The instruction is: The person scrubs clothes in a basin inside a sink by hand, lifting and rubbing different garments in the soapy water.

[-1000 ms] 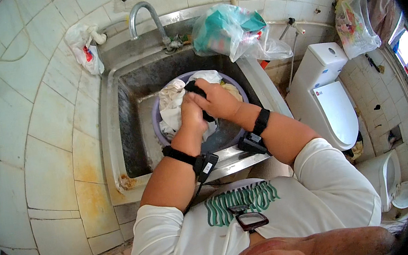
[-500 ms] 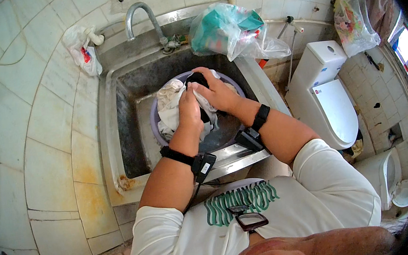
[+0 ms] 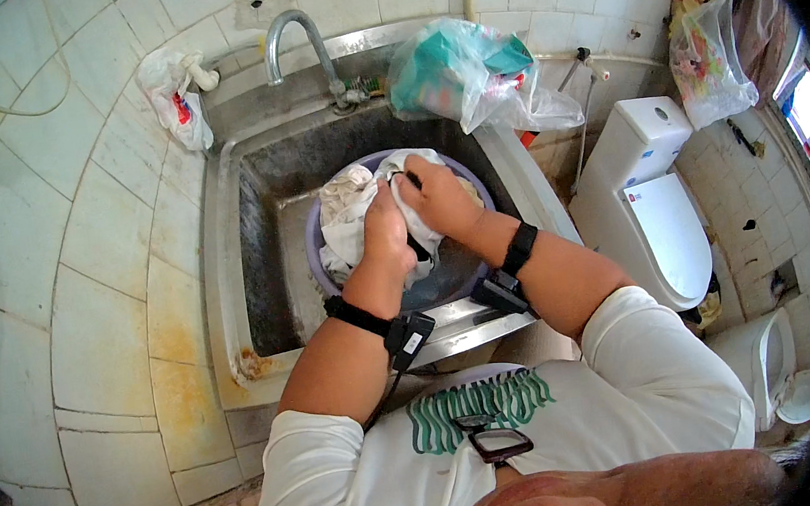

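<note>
A purple basin [image 3: 313, 251] stands inside the metal sink [image 3: 223, 304], with wet-looking clothes heaped in it. Over the basin, my left hand [image 3: 386, 233] and my right hand [image 3: 441, 199] meet, both closed on a white piece of laundry [image 3: 410, 159]. A bit of black cloth [image 3: 414, 180] shows between my fingers; how it joins the white one cannot be made out. Beside my left hand lie more white cloth [image 3: 347, 222] and a cream garment [image 3: 347, 186]. My palms hide part of the bunched fabric.
A curved tap [image 3: 298, 17] rises behind the sink. Plastic bags with teal contents [image 3: 464, 66] rest on its back right corner. A small white bag [image 3: 173, 99] hangs on the tiled wall at left. To the right stands a white toilet [image 3: 666, 223].
My fingers have shifted on the cloth; more white fabric now shows beyond the right hand and less black. The whole view has moved slightly, so the sink sits a little lower.
</note>
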The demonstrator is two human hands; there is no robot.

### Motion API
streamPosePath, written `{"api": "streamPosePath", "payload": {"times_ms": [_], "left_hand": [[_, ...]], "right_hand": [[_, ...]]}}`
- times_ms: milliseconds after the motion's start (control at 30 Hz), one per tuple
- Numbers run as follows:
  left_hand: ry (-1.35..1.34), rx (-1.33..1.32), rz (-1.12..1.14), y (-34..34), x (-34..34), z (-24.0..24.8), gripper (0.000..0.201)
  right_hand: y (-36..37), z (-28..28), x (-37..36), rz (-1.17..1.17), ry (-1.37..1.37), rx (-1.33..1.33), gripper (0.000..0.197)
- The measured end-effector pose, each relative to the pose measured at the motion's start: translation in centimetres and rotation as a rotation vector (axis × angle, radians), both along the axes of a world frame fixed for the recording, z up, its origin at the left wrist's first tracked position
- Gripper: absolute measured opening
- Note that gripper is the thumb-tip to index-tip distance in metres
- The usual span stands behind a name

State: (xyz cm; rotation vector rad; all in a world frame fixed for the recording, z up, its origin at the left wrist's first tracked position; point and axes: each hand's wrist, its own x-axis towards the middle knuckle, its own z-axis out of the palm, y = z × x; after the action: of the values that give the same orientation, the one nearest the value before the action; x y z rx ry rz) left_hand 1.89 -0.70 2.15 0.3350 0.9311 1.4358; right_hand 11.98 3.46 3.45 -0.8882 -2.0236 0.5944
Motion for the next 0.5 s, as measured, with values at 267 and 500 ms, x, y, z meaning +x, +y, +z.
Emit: {"api": "streamPosePath", "payload": {"times_ms": [267,500], "left_hand": [[0.062,-0.065,-0.027,0.1,-0.4,0.2,0.055],[-0.101,0.037,-0.11,0.1,-0.8,-1.9,0.051]], "right_hand": [[-0.5,1.3,0.6,0.074,0.017,-0.04,0.019],[-2.2,1.8,0.0,0.14,-0.007,0.079,0.019]]}}
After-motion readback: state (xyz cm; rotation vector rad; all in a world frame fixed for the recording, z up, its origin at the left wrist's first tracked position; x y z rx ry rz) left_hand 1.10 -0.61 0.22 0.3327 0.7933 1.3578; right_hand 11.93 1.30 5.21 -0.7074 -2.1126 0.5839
